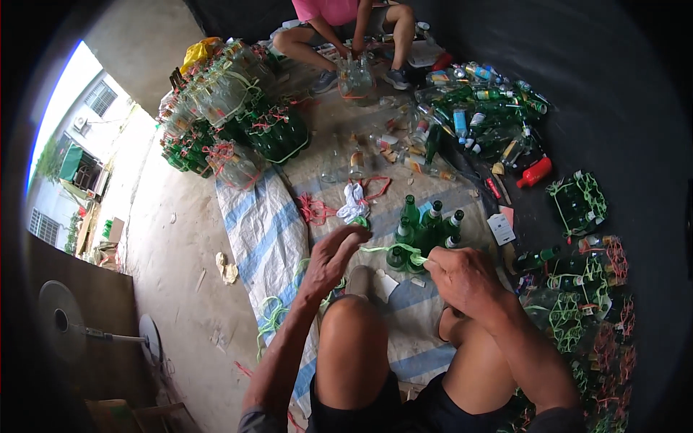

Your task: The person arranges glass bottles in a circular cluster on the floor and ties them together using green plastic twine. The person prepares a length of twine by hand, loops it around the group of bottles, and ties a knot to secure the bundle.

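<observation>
Several green glass bottles point(429, 229) stand upright in a tight cluster on the striped sheet in front of my knees. A light green twine point(390, 249) runs across the near side of the cluster, between my hands. My right hand point(465, 281) is closed on a bunched part of it, just right of the nearest bottles. To the left of the bottles, my left hand point(333, 261) has its fingers bent together at the twine's other side. More loose green twine point(273, 314) trails on the sheet beside my left forearm.
Tied bundles of clear and green bottles point(216, 108) are stacked at the far left. A person point(354, 32) sits opposite, hands on clear bottles point(356, 76). Loose bottles point(484, 108) pile up at the far right; netted ones point(577, 310) lie at the right. A fan point(94, 332) is at left.
</observation>
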